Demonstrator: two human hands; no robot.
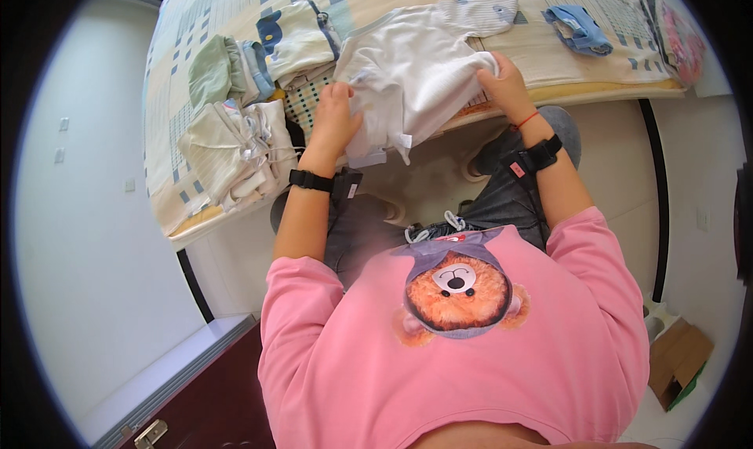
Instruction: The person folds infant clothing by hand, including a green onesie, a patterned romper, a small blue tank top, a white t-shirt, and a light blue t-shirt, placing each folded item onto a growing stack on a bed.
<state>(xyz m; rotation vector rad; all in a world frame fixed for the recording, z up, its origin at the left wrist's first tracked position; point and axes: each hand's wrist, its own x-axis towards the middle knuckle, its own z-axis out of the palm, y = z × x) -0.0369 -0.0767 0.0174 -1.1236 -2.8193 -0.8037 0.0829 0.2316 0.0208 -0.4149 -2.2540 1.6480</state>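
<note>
A small white long-sleeved baby garment point(412, 66) lies partly spread on the bed, its lower part hanging over the front edge. My right hand point(509, 90) pinches its right side between thumb and fingers and lifts the cloth a little. At the garment's left side is my left hand point(336, 116), fingers curled and thumb apart. Whether those fingertips grip the cloth is hidden. One striped sleeve point(485, 15) stretches away to the upper right. A white tag point(405, 141) shows near the lower edge.
Left of the garment are a folded white-and-navy piece point(297, 40), a green folded garment point(215, 72) and a cream clothes pile point(229, 149). Farther right on the patterned bed point(559, 75) sit blue folded clothing point(579, 30) and a pink bundle point(679, 43). A cardboard box point(679, 355) stands on the floor.
</note>
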